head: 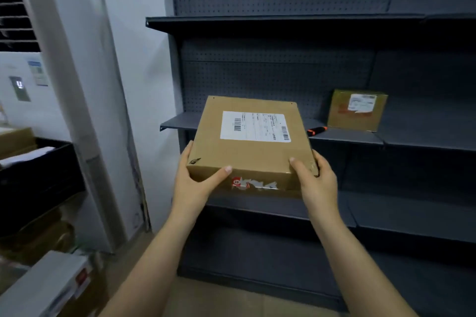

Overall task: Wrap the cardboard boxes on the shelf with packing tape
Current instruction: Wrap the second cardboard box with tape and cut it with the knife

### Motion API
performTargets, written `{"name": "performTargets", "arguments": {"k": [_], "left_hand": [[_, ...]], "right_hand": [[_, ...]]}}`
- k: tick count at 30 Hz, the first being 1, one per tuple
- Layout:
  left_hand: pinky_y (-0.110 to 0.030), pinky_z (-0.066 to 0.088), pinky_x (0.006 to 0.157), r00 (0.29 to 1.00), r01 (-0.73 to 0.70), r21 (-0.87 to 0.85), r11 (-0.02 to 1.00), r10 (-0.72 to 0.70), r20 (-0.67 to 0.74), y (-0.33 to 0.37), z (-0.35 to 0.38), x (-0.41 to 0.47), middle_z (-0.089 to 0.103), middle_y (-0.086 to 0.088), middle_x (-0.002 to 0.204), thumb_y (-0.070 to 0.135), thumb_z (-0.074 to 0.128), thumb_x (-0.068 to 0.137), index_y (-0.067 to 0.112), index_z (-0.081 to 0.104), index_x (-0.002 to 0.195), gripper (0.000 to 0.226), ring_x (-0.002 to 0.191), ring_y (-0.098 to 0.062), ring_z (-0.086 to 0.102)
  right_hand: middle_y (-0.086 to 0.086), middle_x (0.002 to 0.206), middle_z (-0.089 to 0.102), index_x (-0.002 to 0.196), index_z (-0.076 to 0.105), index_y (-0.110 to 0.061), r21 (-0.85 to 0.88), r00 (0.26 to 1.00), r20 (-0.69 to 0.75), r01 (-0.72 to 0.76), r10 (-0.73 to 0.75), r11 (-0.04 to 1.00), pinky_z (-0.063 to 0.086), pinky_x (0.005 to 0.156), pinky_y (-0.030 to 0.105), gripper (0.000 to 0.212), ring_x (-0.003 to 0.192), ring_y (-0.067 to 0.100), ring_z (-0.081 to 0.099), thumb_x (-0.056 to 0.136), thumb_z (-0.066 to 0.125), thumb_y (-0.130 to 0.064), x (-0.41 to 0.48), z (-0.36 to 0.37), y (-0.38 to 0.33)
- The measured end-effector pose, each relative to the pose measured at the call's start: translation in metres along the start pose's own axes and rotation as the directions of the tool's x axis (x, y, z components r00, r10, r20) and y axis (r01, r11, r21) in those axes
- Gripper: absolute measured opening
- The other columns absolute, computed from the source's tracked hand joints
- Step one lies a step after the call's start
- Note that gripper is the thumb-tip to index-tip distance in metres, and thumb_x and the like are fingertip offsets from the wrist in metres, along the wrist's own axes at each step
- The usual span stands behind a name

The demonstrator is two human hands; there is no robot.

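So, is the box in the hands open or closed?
Closed: the box shows a flat, unbroken top with a shipping label; no flap is raised.

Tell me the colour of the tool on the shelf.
The tool is black and orange; head view.

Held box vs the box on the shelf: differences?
1. The held box is gripped at its near corners by the left hand and right hand; the shelf box stands untouched on the shelf.
2. The held box is flat and wide; the shelf box looks blockier.
3. The held box's label is intact; the shelf box's label looks torn.
Both are brown cardboard with a white shipping label.
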State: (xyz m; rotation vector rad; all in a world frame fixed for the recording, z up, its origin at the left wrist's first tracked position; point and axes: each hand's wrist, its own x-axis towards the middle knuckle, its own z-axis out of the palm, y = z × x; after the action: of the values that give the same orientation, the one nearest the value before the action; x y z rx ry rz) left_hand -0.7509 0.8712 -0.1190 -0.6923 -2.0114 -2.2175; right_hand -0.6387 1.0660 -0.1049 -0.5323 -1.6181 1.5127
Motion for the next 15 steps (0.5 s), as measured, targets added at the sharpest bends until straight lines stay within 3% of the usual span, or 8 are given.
{"name": "performTargets", "arguments": {"k": [4,8,11,15], "left_hand": [[-0.040,0.045,0.108,0.998,-0.033,-0.014,0.999,0.034,0.047,-0.030,0.033,0.085,0.051,0.013,0.137,0.045,0.090,0.055,0.036,0.032,0.149,0.111,0.125,-0.008,0.050],[-0.035,0.046,0.106,0.995,-0.037,-0.060,0.998,0.042,0.092,-0.056,0.059,0.182,0.051,0.024,0.127,0.031,0.090,0.062,0.034,0.034,0.148,0.103,0.116,0.006,0.051],[-0.037,0.046,0.107,0.993,-0.019,-0.089,0.996,0.029,0.115,-0.080,0.071,0.251,0.052,0.019,0.131,0.037,0.091,0.058,0.035,0.034,0.149,0.107,0.121,-0.003,0.052],[-0.038,0.045,0.107,0.990,-0.007,-0.114,0.993,0.023,0.141,-0.111,0.077,0.322,0.053,0.022,0.132,0.043,0.094,0.055,0.039,0.035,0.148,0.110,0.122,-0.001,0.051]], "right_hand": [[-0.017,0.105,0.065,0.131,0.055,-0.026,0.005,0.998,-0.070,0.011,-0.011,1.000,0.053,0.082,0.028,0.044,0.095,0.003,0.063,0.089,0.069,-0.027,0.071,0.021,0.020],[-0.017,0.104,0.065,0.123,0.057,-0.030,-0.013,0.994,-0.111,0.014,-0.015,1.000,0.052,0.081,0.027,0.035,0.095,0.004,0.063,0.090,0.068,-0.027,0.150,0.061,0.036],[-0.020,0.103,0.063,0.118,0.053,-0.035,-0.013,0.990,-0.137,0.028,-0.029,1.000,0.049,0.075,0.020,0.033,0.092,-0.002,0.061,0.090,0.068,-0.026,0.206,0.094,0.051],[-0.025,0.102,0.060,0.123,0.053,-0.035,-0.013,0.986,-0.159,0.048,-0.050,0.999,0.045,0.072,0.014,0.038,0.092,-0.007,0.058,0.089,0.070,-0.026,0.265,0.131,0.071]]}}
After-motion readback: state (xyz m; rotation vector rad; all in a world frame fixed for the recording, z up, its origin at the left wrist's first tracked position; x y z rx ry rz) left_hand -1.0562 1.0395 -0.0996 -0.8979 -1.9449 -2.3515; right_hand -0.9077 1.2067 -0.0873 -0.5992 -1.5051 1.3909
